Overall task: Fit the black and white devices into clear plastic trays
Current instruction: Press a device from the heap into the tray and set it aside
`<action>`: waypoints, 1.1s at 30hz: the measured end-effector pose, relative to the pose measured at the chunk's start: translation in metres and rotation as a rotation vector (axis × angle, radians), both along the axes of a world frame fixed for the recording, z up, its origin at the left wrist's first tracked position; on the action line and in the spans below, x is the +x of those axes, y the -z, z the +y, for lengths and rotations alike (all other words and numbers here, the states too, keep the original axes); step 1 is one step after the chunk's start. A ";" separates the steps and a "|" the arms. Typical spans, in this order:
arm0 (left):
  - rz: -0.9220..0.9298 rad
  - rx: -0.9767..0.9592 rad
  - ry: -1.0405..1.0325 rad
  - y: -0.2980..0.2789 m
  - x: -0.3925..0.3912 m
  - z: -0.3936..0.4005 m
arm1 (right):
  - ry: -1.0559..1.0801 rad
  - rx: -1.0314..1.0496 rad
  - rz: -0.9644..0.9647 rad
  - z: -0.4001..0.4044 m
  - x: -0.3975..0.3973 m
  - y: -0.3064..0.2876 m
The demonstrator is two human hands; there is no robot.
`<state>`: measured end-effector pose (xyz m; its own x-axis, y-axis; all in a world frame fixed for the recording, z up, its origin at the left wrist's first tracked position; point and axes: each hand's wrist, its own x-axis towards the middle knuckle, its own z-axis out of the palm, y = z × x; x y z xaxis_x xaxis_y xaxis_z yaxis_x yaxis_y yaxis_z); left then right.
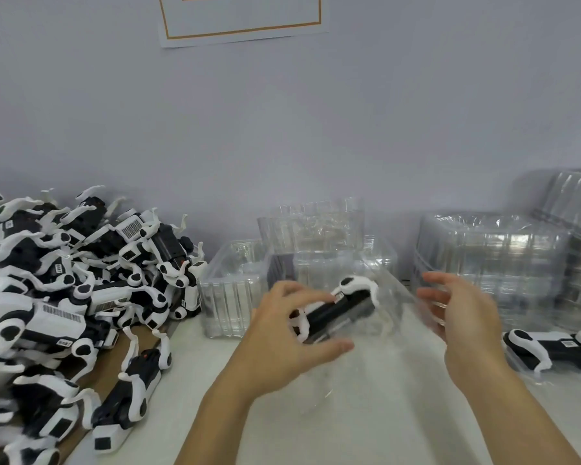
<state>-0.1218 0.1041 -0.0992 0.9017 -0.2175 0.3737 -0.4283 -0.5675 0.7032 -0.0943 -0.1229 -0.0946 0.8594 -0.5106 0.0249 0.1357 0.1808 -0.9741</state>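
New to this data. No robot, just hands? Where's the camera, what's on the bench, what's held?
No robot: one wide-angle camera on a person's head looks down at their bare hands. The left hand grips a black and white device in a blurred clear tray on the white table. The right hand is open beside that tray; blur hides any contact. At left lies a pile of loose devices. Behind and right stand stacks of empty trays, plus one packed device.

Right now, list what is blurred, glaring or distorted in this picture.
Head view: the right hand and the clear tray by it smear with motion; the left hand gripping the device is sharper; tray stacks glint with glare; the device pile warps at the left edge.
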 end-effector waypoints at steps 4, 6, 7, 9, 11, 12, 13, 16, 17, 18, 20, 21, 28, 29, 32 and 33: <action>-0.031 -0.424 -0.016 -0.010 0.001 0.004 | -0.129 0.007 -0.085 0.008 -0.006 -0.004; 0.023 -0.650 0.022 -0.012 0.003 0.004 | -0.254 -0.104 -0.178 0.022 -0.013 -0.007; 0.073 -0.741 0.041 -0.012 0.003 0.005 | -0.315 -0.167 -0.225 0.030 -0.016 -0.010; 0.205 -0.890 0.076 -0.011 0.003 0.007 | -0.400 -0.292 -0.311 0.046 -0.021 -0.012; 0.326 -1.021 0.102 -0.008 0.002 0.010 | -0.439 -0.422 -0.369 0.059 -0.024 -0.011; 0.367 -1.083 0.100 -0.006 0.002 0.011 | -0.447 -0.471 -0.387 0.064 -0.026 -0.010; 0.390 -1.136 0.096 -0.004 0.001 0.012 | -0.453 -0.504 -0.398 0.069 -0.027 -0.009; 0.409 -1.216 0.106 -0.002 0.001 0.013 | -0.443 -0.560 -0.434 0.077 -0.027 -0.005; 0.425 -1.238 0.100 -0.002 0.000 0.013 | -0.436 -0.581 -0.449 0.078 -0.027 -0.004; 0.444 -1.265 0.089 -0.001 0.001 0.013 | -0.428 -0.603 -0.463 0.079 -0.026 -0.004; 0.480 -1.331 0.094 -0.001 0.002 0.013 | -0.401 -0.638 -0.488 0.081 -0.026 -0.003; 0.487 -1.363 0.097 -0.001 0.001 0.013 | -0.389 -0.647 -0.498 0.081 -0.026 -0.003; 0.487 -1.397 0.088 0.000 0.001 0.011 | -0.373 -0.667 -0.539 0.082 -0.026 -0.003; 0.488 -1.392 0.089 0.000 0.001 0.011 | -0.374 -0.669 -0.540 0.082 -0.027 -0.003; 0.486 -1.365 0.097 -0.001 0.001 0.011 | -0.374 -0.681 -0.535 0.081 -0.027 -0.004; 0.485 -1.351 0.102 0.000 0.001 0.011 | -0.374 -0.683 -0.531 0.080 -0.027 -0.004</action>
